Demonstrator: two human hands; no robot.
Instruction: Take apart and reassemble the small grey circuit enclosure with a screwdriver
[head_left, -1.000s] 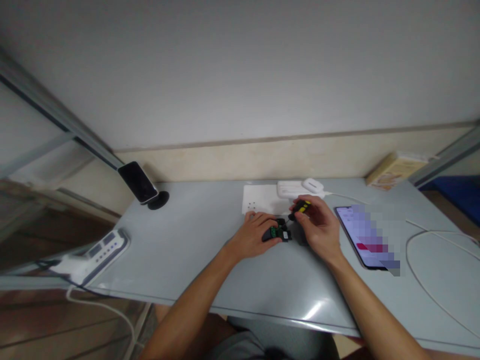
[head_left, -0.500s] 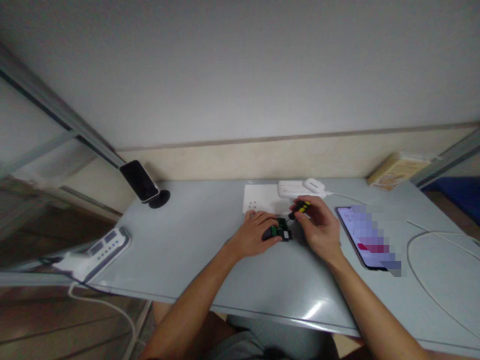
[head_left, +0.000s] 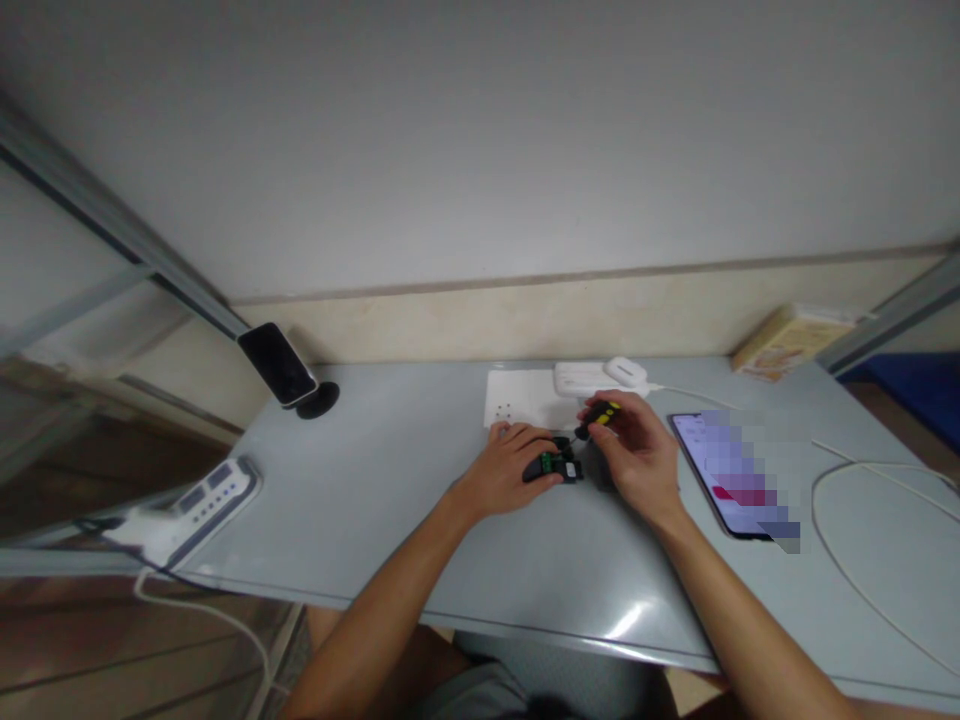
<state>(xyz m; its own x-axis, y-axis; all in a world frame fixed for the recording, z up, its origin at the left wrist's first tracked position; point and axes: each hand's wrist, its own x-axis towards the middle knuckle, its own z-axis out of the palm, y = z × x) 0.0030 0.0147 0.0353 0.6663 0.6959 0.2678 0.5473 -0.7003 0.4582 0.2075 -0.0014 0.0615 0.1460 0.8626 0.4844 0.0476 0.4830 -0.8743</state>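
Note:
My left hand point(head_left: 508, 468) rests on the grey table point(head_left: 405, 500) and pinches a small black part with a green terminal block point(head_left: 553, 466). My right hand point(head_left: 639, 458) grips a short black and yellow screwdriver point(head_left: 600, 414). The screwdriver slants down to the left, and its tip points at the black part from above. Both hands sit close together near the middle of the table. The fingers hide most of the black part.
A white sheet point(head_left: 517, 398) and a white case point(head_left: 600, 376) lie just behind the hands. A lit phone point(head_left: 731, 470) lies on the right beside a white cable point(head_left: 832, 540). At the left are a phone on a stand point(head_left: 281, 365) and a power strip point(head_left: 191, 500). A box point(head_left: 787, 340) stands at the back right.
Both hands stay in nearly the same place. The screwdriver shifts only slightly in my right hand.

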